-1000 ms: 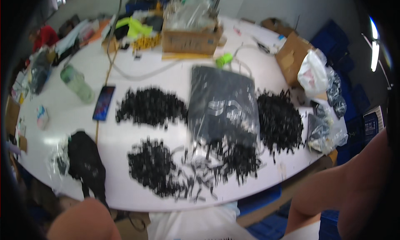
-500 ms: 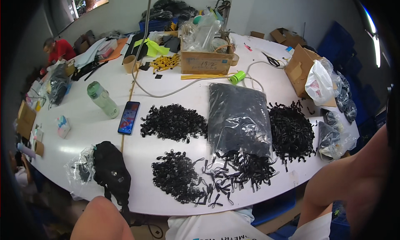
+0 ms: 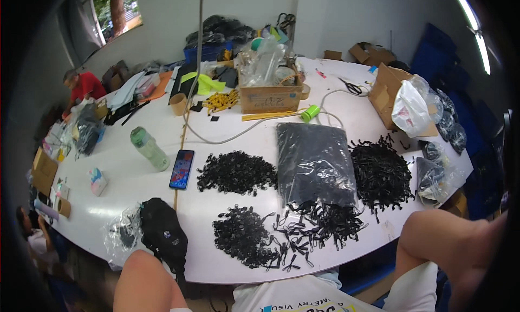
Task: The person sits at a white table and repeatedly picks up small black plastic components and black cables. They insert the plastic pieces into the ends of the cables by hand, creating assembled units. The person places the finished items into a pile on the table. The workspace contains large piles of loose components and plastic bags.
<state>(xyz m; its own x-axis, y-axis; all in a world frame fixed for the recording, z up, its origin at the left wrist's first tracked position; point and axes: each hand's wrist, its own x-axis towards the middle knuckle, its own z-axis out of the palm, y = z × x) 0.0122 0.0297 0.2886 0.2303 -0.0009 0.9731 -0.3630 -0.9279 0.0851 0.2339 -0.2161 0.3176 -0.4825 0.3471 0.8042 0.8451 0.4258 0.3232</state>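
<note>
Neither of my hands shows. My bent left arm [image 3: 143, 279] rises at the lower edge beside a black pouch bag [image 3: 162, 231]. On the right, my bent right arm [image 3: 433, 239] runs off into the dark rim. On the white table [image 3: 238, 271] before me lie piles of small black parts: ring-ended pieces [image 3: 235, 172], a nearer pile of similar pieces [image 3: 241, 236], looped cord pulls [image 3: 333, 225] and short, thin black pieces [image 3: 382, 174]. A clear plastic bag filled with black material [image 3: 314, 163] lies between them.
A phone [image 3: 182, 170] and green bottle [image 3: 149, 148] are on the left. Behind stand a cardboard box [image 3: 270, 99], yellow pieces [image 3: 221, 102] and a green spool [image 3: 310, 114]. A grey cable [image 3: 233, 138] crosses the table. A person in red [image 3: 89, 87] sits far left.
The view has shifted, so the table and its things sit a little lower and mostly farther right. More of my right arm shows. Nothing on the table has visibly been moved.
</note>
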